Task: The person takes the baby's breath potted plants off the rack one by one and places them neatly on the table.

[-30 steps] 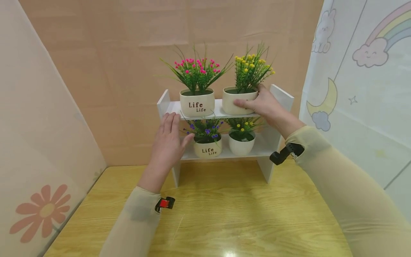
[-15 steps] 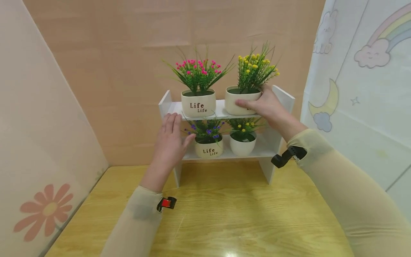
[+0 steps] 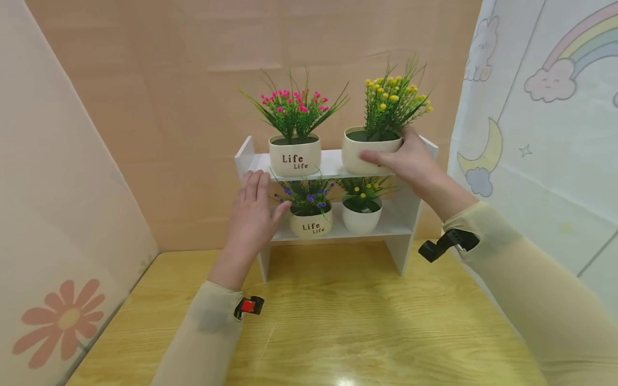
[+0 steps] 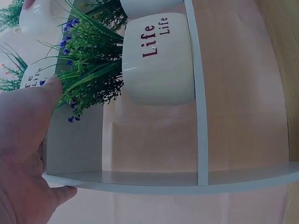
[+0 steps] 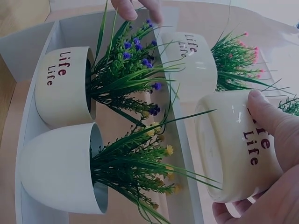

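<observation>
My right hand (image 3: 410, 163) grips a cream "Life" flowerpot (image 5: 229, 140) with yellow flowers, thumb on its front and fingers around its right side. In the right wrist view the pot's underside shows, tilted and apart from the upper board of the white shelf (image 3: 330, 166). My left hand (image 3: 253, 214) rests with extended fingers at the upper left corner of the shelf, its thumb held apart. Beside the held pot, a cream pot with pink flowers (image 3: 295, 156) stands on the upper board. The far fingers of the right hand are partly hidden behind the pot.
On the lower board stand a cream pot with purple flowers (image 3: 311, 222) and a plain white pot with yellow flowers (image 3: 362, 219). The shelf stands on a wood-grain table (image 3: 333, 316). A tan backdrop (image 3: 159, 134) hangs behind, with printed sheets at both sides.
My right hand has carried the yellow-flowered pot to the right and nearer to me, off the upper board. The left hand stays at the shelf's corner.
</observation>
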`<state>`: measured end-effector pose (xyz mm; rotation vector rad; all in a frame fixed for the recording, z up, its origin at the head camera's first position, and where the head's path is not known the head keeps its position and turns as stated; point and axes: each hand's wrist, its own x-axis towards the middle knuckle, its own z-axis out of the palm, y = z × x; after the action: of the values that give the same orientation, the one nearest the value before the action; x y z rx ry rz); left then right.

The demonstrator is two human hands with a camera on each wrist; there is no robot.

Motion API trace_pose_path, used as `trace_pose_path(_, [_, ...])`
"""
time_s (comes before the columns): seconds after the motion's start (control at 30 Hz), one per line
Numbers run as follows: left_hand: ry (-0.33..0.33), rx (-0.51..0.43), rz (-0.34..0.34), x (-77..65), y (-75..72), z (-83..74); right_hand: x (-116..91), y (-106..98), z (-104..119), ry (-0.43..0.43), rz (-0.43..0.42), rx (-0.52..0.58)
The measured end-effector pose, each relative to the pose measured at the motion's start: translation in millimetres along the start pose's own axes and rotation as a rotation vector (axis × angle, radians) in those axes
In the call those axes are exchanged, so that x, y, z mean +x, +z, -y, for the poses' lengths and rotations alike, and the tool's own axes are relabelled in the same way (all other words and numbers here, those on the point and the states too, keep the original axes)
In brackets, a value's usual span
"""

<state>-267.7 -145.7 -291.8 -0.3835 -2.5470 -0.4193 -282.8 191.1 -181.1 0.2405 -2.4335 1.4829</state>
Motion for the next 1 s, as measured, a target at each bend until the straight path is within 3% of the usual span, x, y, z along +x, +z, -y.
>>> trace_pose_path(0.37, [0.009, -0.004, -0.023, -2.9, -1.5, -1.3, -25, -15, -2, -0.006, 0.011, -0.007])
trace_pose_path(1.0, [0.018, -0.032, -0.040, -4.3, 0.7, 0.5, -70, -41, -35, 0.021, 0.022, -0.046])
